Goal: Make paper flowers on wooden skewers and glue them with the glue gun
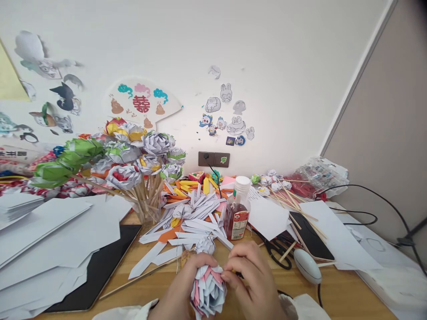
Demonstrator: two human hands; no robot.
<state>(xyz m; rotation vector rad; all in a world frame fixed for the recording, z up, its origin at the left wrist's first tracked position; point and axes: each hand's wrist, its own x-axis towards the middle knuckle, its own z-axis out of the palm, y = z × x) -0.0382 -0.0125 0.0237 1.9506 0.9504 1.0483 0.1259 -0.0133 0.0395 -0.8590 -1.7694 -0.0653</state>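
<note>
A pink and white paper flower is gripped in my left hand, thumb and fingers wrapped around its side. My right hand has its thumb and forefinger pinched together at the flower's right edge, touching a petal. Just behind the flower lies a small crumpled white paper bud. Folded white, orange and yellow paper strips are heaped on the wooden desk beyond my hands. A bottle with a red label and white cap stands behind my right hand.
At left, white paper sheets overlap a black tablet-like slab. Finished paper flowers stand on sticks in a clear container. Black scissors, a phone, a white mouse and thin wooden sticks lie at right.
</note>
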